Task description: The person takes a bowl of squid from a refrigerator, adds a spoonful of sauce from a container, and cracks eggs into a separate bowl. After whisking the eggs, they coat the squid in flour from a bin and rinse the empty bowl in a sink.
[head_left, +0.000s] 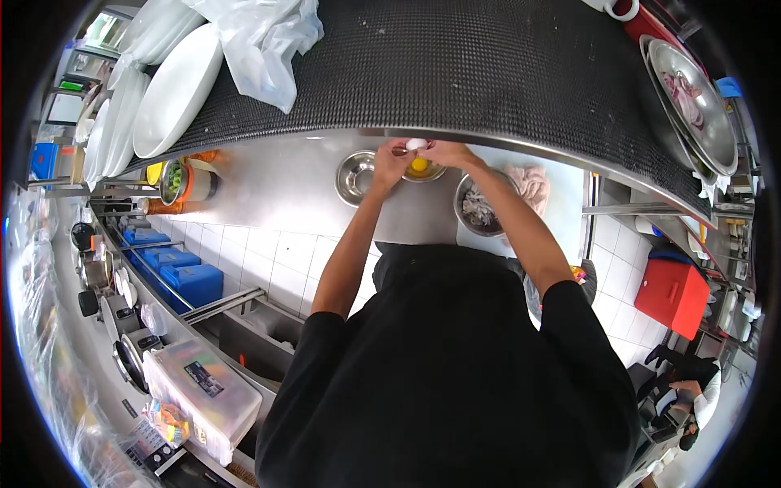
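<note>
My left hand and my right hand meet below the shelf edge, fingers closed around a white egg. Directly beneath it is a steel bowl, partly hidden by the hands, with a yellow egg yolk showing in it. To the left, close to my left wrist, stands another shiny steel bowl. Under my right forearm a larger steel bowl holds greyish pieces that I cannot identify. Beside that bowl lies a crumpled pinkish cloth.
A black-matted shelf overhangs the steel counter, carrying white plates, a plastic bag and steel bowls. Blue bins stand at left, a red box at right. Another person is at lower right.
</note>
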Demonstrator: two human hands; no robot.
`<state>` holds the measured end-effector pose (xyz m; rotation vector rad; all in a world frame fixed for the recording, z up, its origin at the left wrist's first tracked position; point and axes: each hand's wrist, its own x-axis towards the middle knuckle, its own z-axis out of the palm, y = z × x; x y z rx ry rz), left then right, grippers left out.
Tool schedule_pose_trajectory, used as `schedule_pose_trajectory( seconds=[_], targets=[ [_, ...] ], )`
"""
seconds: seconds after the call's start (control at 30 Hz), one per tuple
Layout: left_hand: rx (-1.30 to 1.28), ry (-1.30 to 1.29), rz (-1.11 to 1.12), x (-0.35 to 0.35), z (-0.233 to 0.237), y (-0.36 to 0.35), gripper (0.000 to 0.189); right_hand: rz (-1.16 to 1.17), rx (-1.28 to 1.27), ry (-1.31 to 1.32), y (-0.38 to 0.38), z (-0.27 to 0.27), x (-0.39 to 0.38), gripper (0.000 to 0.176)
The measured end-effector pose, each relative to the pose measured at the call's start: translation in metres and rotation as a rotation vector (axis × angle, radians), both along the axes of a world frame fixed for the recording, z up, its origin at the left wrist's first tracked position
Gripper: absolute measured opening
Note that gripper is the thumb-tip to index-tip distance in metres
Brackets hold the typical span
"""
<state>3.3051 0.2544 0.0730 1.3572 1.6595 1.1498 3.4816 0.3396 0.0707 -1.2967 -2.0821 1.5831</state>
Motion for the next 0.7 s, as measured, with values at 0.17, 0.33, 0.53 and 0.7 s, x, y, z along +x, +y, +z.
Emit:
schedule_pose_trajectory(
  seconds=[0.17, 0.33, 0.53, 0.7],
  targets=[
    [-0.095, 0.225, 0.068, 0.01, 0.003, 0.004, 0.031, 0.017, 0.276, -0.175, -0.001, -0.024, -0.001, 0.053],
    [-0.092, 0.199, 0.093, 0.018, 0.015, -0.004, 0.029, 0.058, 0.249, -0.285, -0.001, -0.018, -0.005, 0.058],
    [0.006, 0.174, 0.175, 0.017, 0.0, -0.004, 0.025, -0.119, 0.695, -0.166, -0.007, -0.049, -0.011, 0.039],
    [0.077, 0.307, 0.145, 0.009, -0.013, -0.004, 0.021, -0.114, 0.647, -0.195, -0.015, -0.011, -0.004, 0.037]
  ],
)
